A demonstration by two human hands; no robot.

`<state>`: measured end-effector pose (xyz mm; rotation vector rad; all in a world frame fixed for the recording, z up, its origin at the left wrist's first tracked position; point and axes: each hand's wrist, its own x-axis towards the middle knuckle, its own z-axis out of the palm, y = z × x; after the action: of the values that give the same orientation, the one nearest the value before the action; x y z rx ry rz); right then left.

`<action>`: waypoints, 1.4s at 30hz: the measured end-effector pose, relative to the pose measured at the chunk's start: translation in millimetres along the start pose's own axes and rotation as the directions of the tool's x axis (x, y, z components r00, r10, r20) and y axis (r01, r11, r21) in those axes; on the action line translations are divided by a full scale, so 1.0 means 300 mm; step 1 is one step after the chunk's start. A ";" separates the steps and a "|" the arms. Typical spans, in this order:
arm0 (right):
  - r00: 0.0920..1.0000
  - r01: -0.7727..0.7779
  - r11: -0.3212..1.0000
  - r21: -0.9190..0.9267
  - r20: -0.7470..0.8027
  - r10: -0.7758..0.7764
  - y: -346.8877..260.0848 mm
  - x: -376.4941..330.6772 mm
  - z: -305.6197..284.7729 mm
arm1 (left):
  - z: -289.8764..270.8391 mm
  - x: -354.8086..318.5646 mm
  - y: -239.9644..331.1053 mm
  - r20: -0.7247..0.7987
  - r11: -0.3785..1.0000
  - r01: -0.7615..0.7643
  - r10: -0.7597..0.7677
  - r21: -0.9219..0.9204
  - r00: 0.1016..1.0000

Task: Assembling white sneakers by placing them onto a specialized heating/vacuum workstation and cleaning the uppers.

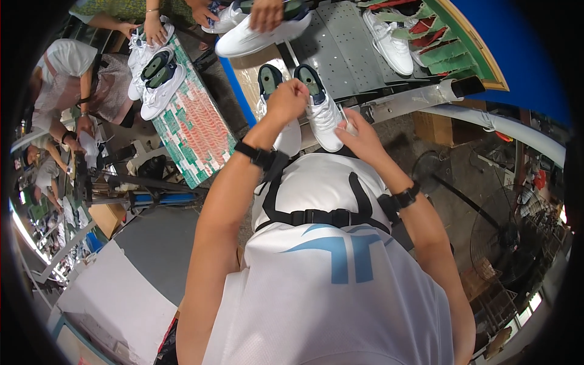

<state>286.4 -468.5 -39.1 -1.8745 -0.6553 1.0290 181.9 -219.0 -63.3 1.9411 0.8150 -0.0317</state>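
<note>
Two white sneakers with dark insoles stand side by side at the near edge of a bench (340, 48). My left hand (287, 97) is closed at the top of the right sneaker (322, 112), between the pair. The left sneaker (277, 106) is partly hidden by that hand and wrist. My right hand (359, 135) rests against the right sneaker's toe end and holds a small pale item that I cannot make out. Both wrists carry black bands.
A co-worker's hand (266, 13) holds another white sneaker (255, 36) at the top. More white sneakers (155, 79) lie on a patterned green and red table (194, 131) at the left, where other people stand. One sneaker (389, 42) lies on the perforated grey surface. Floor fans (517, 237) stand at right.
</note>
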 end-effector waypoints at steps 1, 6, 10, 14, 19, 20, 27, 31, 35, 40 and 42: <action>0.975 0.155 0.935 -0.320 -0.101 -0.196 -0.023 0.023 0.026 | 0.005 0.033 -0.042 0.016 0.979 0.113 -0.112 -0.170 0.994; 0.991 0.111 0.733 -0.671 0.016 -0.136 0.056 0.165 0.021 | -0.013 -0.027 0.267 0.128 0.954 -0.106 0.072 0.280 0.989; 0.990 0.117 0.822 -0.557 0.003 -0.139 0.086 0.179 0.050 | -0.028 -0.074 0.309 0.118 0.888 -0.348 0.327 0.301 0.938; 0.933 0.088 0.959 -0.270 -0.316 -0.174 0.096 0.178 0.067 | -0.231 -0.078 0.081 -0.129 0.875 0.084 -0.164 -0.477 0.978; 0.953 0.105 0.919 -0.379 -0.226 -0.202 -0.015 0.254 0.076 | -0.293 -0.126 -0.041 0.043 0.912 0.155 -0.150 -0.380 0.988; 0.946 0.096 0.908 -0.407 -0.245 -0.210 -0.007 0.249 0.086 | -0.285 -0.144 -0.034 0.048 0.893 0.162 -0.156 -0.419 0.987; 0.923 -0.385 0.795 0.468 0.189 0.336 -0.087 0.183 -0.111 | -0.299 -0.166 -0.151 0.131 0.691 0.266 -0.243 -0.672 0.961; 0.962 -0.022 0.193 0.981 -0.032 0.272 -0.075 0.175 -0.331 | -0.370 -0.110 -0.216 -0.094 0.863 0.146 -0.217 -0.484 0.972; 0.729 0.035 0.673 0.739 -0.480 0.489 0.057 0.217 -0.466 | -0.420 -0.048 -0.050 -0.594 0.956 -0.130 0.267 0.264 0.759; 0.981 0.079 0.955 -0.287 -0.147 -0.126 -0.001 0.007 -0.155 | -0.200 0.089 0.093 -0.179 0.858 -0.463 0.503 0.225 0.845; 0.940 0.340 0.824 -0.452 0.159 -0.301 -0.172 -0.007 -0.058 | -0.105 0.147 0.051 0.111 0.841 -0.423 0.411 0.336 0.905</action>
<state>298.5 -453.0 11.7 -2.0387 -1.3237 0.7661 214.6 -175.0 -50.8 2.4203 0.3589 0.0549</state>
